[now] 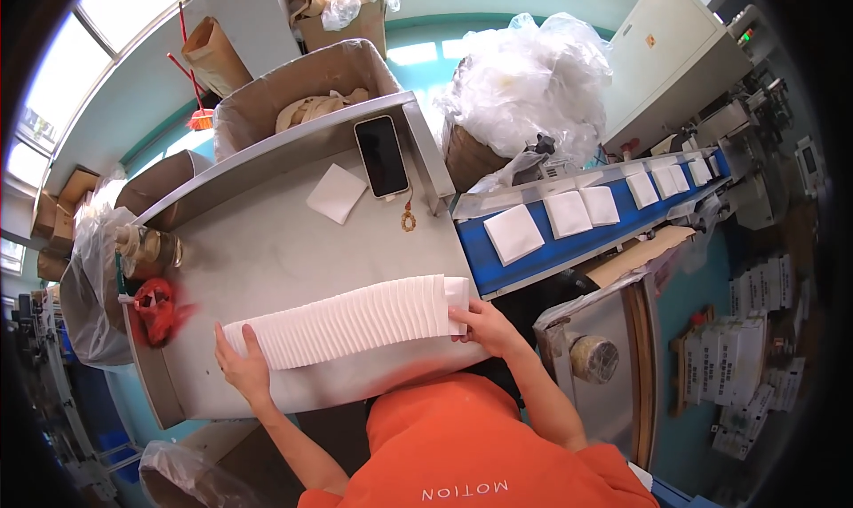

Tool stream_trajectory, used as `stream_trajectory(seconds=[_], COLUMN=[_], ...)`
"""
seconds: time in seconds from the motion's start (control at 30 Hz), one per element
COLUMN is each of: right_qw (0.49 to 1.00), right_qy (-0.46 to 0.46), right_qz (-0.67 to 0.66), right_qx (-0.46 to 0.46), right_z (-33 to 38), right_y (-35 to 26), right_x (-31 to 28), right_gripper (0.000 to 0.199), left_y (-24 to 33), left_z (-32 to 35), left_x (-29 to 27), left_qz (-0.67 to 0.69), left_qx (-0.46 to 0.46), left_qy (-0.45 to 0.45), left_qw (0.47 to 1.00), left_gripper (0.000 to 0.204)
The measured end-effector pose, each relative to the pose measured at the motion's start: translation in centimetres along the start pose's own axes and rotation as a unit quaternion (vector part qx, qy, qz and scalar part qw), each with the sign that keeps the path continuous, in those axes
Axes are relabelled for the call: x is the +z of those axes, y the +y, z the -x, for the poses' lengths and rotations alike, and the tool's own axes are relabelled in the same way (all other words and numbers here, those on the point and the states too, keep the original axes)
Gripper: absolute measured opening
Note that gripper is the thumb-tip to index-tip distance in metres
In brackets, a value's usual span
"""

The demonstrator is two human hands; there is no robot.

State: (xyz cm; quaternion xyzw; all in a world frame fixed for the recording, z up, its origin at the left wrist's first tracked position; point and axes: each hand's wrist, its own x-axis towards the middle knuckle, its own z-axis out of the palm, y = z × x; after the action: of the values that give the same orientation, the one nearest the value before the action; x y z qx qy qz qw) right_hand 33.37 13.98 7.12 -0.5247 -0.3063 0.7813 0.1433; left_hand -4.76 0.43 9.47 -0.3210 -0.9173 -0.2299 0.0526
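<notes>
A long row of white folded paper napkins [355, 321] stands on edge, packed together like a fan, along the near side of the metal table [267, 242]. My left hand [242, 366] cups the row's left end, thumb in front and fingers around the outer side. At the other end my right hand [489, 326] pinches a few napkins [458, 293] that sit slightly apart from the row, thumb and fingers closed on them. A single folded napkin [337, 194] lies flat farther back, beside a black-screened phone [381, 157] with a beaded charm [408, 219].
To the right, a blue conveyor belt [569, 250] carries several folded napkins. A raised metal rim [293, 122] borders the table's far side. At its left stand a clear jar [149, 249] and a red plastic bag [158, 313]. Beyond are a cardboard box [311, 73] and bagged plastic film [533, 82].
</notes>
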Motion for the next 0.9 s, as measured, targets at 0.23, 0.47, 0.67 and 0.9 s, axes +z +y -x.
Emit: stream_trajectory(seconds=[0.23,0.47,0.67,0.9], right_qw=[0.984,0.979,0.996,0.946], right_qy=[0.101,-0.006,0.010,0.115], right_qz=[-0.023,-0.199,-0.081,0.206], right_qx=[-0.147,-0.043,-0.040,-0.220], right_z=[-0.5,-2.5,-0.9,0.2], right_y=[-0.5,-0.7,1.3,-1.4], right_x=[0.4,2.9,-0.6,3.2], right_gripper=[0.050,0.042,0.032,0.040], left_y=[0.7,0.5,0.6,1.7], left_z=[0.3,0.2,0.5,0.8], left_x=[-0.1,0.2,0.1,0.2], left_qz=[-0.014,-0.006,-0.012,-0.008], left_qx=[-0.009,0.003,-0.010,0.001], left_qy=[-0.005,-0.004,-0.002,-0.011], left_qw=[1.000,1.000,1.000,1.000], left_gripper=[0.058,0.058,0.058,0.059])
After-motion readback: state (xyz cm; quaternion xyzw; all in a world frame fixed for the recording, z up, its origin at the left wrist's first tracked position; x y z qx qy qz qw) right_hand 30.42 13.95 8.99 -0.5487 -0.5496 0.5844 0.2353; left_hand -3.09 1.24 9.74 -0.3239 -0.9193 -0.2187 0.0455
